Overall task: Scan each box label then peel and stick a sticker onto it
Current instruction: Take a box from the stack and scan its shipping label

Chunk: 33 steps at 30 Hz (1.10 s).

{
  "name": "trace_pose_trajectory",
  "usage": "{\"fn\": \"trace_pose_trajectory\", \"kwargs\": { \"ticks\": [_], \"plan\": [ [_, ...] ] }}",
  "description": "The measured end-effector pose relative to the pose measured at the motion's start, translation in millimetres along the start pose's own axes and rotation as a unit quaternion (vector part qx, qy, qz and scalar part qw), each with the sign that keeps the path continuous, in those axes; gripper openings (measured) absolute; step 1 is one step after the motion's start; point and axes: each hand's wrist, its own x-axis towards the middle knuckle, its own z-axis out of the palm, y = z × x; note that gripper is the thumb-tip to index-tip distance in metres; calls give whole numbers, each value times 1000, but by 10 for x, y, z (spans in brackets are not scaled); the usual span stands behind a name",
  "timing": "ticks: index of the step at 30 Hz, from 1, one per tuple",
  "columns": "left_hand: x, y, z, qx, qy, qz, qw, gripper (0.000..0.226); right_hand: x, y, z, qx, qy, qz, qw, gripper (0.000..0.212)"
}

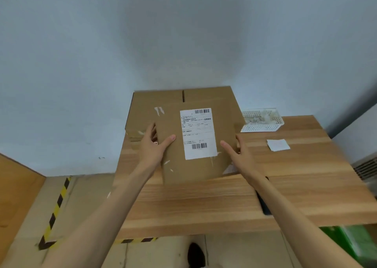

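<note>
Between the left hand (152, 145) and right hand (238, 155), the labelled box (183, 165) sits in their grip.

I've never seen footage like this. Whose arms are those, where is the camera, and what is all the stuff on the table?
No machine here: a person wears a camera on the head, looking down at both arms. The left hand and right hand grip a cardboard box by its sides, its white shipping label facing up. Behind it sits a larger box. On the wooden table are a white mesh basket, a small white sheet and a dark object, largely hidden by the right arm.
</note>
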Motion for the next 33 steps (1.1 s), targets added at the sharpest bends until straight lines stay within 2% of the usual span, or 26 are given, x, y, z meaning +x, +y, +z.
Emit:
{"fn": "trace_pose_trajectory", "kwargs": {
  "ticks": [4, 9, 12, 17, 20, 31, 33],
  "plan": [
    [-369, -366, 71, 34, -15, -25, 999, 76, -351, 422, -146, -61, -19, 25, 998, 66],
    [-672, -829, 281, 34, -60, -103, 992, 85, -560, 987, -293, -118, -36, 96, 988, 68],
    [-744, -1003, 403, 46, -93, -147, 984, 88, -515, 1201, -360, -132, -32, 108, 985, 61],
    [-576, -1186, 662, 49, -139, -190, 971, 73, -244, 1474, -434, -131, -30, 137, 981, 56],
    [-435, -1310, 825, 53, -159, -229, 959, 72, -49, 1652, -464, -140, -39, 151, 978, 56],
    [-118, -1902, 1137, 73, -137, -277, 948, 79, 447, 2163, -434, -161, -74, 208, 962, 47],
    [-51, -1991, 1136, 71, -133, -289, 945, 79, 522, 2173, -436, -187, -75, 218, 955, 56]
  ]
}}
